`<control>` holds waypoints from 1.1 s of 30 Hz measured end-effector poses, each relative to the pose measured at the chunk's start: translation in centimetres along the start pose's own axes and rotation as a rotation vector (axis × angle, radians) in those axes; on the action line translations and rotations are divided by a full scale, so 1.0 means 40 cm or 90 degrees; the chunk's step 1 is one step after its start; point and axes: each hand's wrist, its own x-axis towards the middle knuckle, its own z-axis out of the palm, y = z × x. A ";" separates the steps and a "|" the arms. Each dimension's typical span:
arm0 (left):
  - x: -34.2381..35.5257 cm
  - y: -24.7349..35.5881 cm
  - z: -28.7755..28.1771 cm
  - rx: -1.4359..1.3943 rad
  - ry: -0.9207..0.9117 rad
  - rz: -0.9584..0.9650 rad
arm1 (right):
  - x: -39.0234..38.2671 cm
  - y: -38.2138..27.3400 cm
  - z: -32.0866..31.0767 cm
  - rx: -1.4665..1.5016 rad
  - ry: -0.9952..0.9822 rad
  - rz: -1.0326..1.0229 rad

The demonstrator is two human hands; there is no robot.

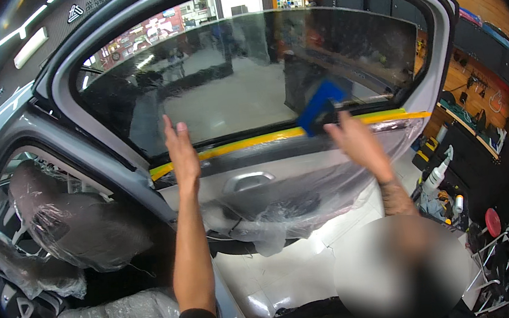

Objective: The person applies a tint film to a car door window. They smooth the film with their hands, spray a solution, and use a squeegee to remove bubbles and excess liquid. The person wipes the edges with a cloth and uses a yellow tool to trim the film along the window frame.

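Observation:
My right hand (355,144) grips a blue squeegee (322,106) with a dark handle. The blade is tilted and smeared by motion, over the lower right part of a car door's window (228,90). Whether it touches the glass I cannot tell. My left hand (183,154) is raised, fingers stretched upward, by the window's lower left edge; nothing is in it. Dark film with a pale curved upper edge covers most of the pane, and the glass above it is clearer. Yellow tape (246,143) runs along the sill below the window.
Clear plastic sheeting (284,202) hangs over the lower door panel, around a door handle (248,181). Plastic-wrapped seats (63,212) are at the left. On the right stand a spray bottle (437,174), tools and a red-topped stool (492,221). A blurred patch hides the lower right.

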 end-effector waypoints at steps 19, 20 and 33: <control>0.343 -0.069 -0.484 0.182 0.370 0.262 | 0.052 -0.251 0.039 -0.052 -0.089 -0.230; 0.397 -0.066 -0.510 0.182 0.337 0.282 | 0.062 -0.171 0.028 -0.150 -0.039 -0.197; 0.413 0.019 -0.484 0.113 0.038 0.150 | 0.172 -0.677 0.591 -0.013 -0.091 -0.286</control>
